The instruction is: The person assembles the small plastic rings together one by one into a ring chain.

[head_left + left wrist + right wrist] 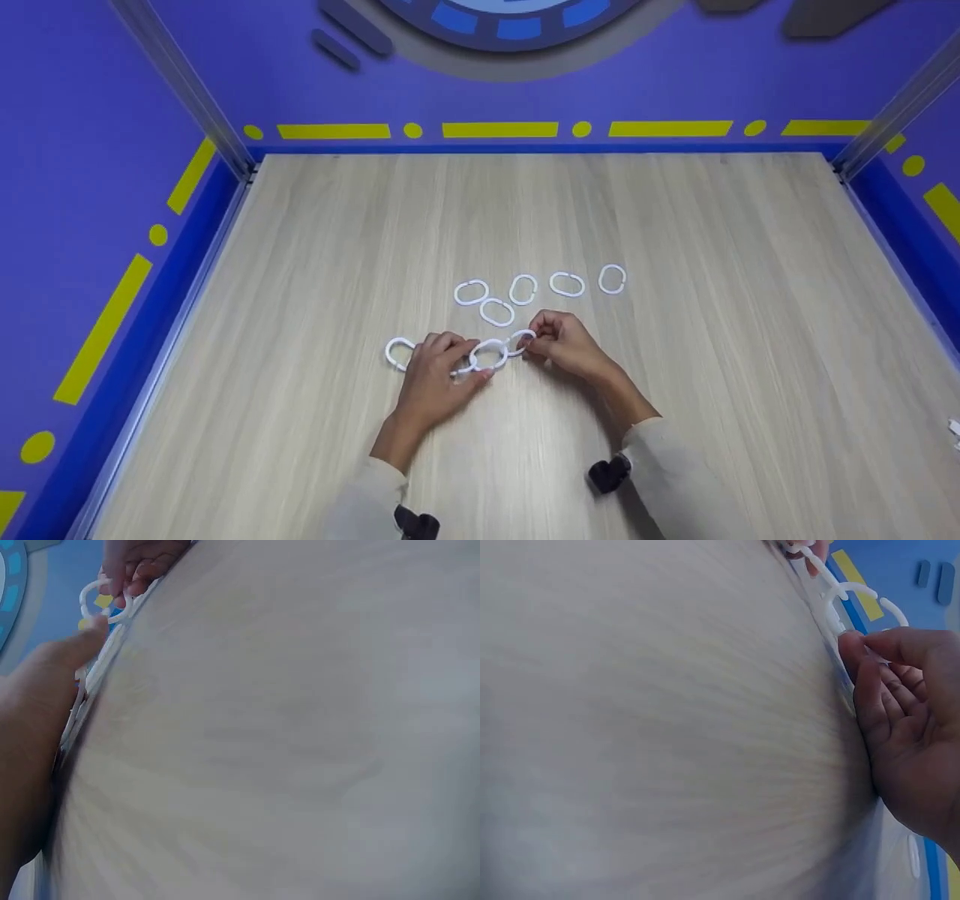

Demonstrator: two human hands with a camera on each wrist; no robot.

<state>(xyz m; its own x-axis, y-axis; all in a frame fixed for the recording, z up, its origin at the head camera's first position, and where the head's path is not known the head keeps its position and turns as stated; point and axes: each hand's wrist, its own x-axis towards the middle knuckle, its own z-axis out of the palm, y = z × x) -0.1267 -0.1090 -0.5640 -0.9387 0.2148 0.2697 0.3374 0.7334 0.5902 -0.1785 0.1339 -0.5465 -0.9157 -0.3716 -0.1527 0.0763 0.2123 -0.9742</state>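
Note:
White oval rings, like shower curtain rings with a small gap in one side, are linked in a short chain across the table. My left hand pinches a middle ring between thumb and fingers. Under and beyond that hand the chain carries on, partly hidden, to an end ring at the left. Hooked to the middle ring on the right is another ring, which my right hand pinches between thumb and forefinger. A gap shows in a ring beside the right fingertips in the right wrist view.
Several loose rings lie beyond the hands, among them a left one, a near one and a far right one. The wood-grain table has blue-purple panels behind and beside it. A small white thing sits at the right edge.

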